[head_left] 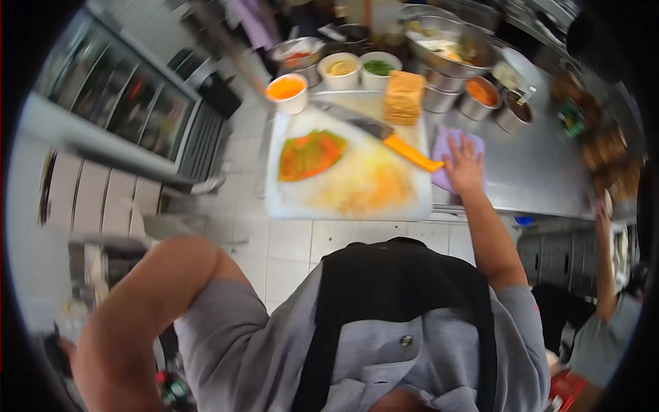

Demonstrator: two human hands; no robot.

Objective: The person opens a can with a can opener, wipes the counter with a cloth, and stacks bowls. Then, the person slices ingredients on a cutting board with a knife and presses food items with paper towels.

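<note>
My right hand (467,163) lies flat on a folded purple cloth (441,180), fingers spread, at the right side of the white cutting board (280,201). Beside its fingertips is the yellow handle of a knife (412,152), whose blade lies across the board. An orange and green piece of food (310,155) rests on the board's left part, and wet yellow-orange residue (374,185) covers the middle. Stacked square slices (403,98) stand at the board's back right. My left arm bends down at the far left, and its hand cannot be made out.
White tubs (288,105) of orange, yellow and green food line the board's back. Metal containers (478,108) and a large bowl (473,67) stand behind on the steel counter (525,168). A glass-door fridge (130,89) is at left. Another person's arm (605,268) reaches in at far right.
</note>
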